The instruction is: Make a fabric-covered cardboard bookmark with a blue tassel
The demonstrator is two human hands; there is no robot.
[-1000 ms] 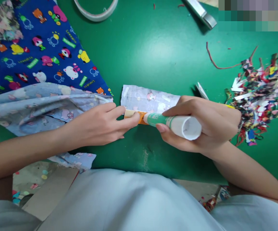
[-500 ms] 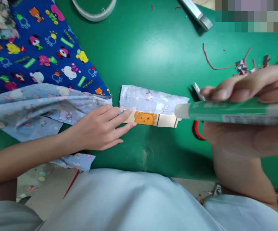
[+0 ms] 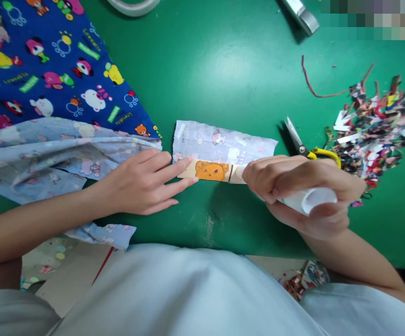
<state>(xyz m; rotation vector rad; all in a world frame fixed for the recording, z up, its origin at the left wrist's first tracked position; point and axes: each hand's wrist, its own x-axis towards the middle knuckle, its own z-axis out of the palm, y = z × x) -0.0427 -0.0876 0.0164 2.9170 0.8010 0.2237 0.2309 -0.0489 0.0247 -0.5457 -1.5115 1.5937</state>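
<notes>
My left hand point(image 3: 149, 182) lies flat with fingers spread. Its fingertips press the left end of a narrow cream paper strip point(image 3: 211, 171) with an orange bear's face. Above the strip, along its upper edge, is a small pale lilac patterned fabric piece point(image 3: 223, 142). My right hand point(image 3: 293, 175) is wrapped round a glue stick point(image 3: 319, 200), held over the strip's right end. The stick's whitish round end faces up towards me; its tip is hidden by my fingers, so I cannot tell whether it touches the strip.
Scissors point(image 3: 295, 135) with yellow-and-black handles lie beyond my right hand, beside a heap of paper shreds point(image 3: 377, 135). Blue cartoon fabric point(image 3: 62, 79) and crumpled pale cloth point(image 3: 30, 144) cover the left. A tape roll point(image 3: 135, 8) and a metal tool point(image 3: 300, 16) sit farther back.
My right hand has moved left and turned the glue stick from lying sideways to upright over the strip's right end. The scissors and shreds are uncovered. My left hand stays on the strip.
</notes>
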